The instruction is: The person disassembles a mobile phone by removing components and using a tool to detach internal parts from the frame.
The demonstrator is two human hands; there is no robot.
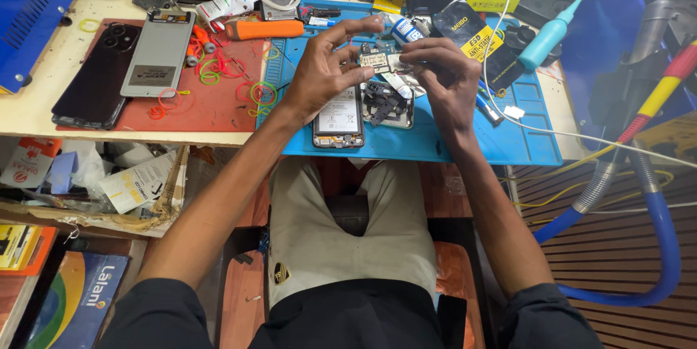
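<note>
Both hands pinch small green circuit board [377, 62]: left hand [324, 70], right hand [444, 73]; opened black smartphone [339, 118] on blue silicone mat [450, 142], board out, reassembly pending

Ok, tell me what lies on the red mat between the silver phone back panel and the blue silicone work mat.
In the head view, loose rubber bands in red, orange and green lie scattered on the red mat between the silver phone back panel and the blue silicone work mat.

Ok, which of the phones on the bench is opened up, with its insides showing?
The phone on the blue mat, just below the left hand. The dark phone and the grey phone on the red mat are closed.
</note>
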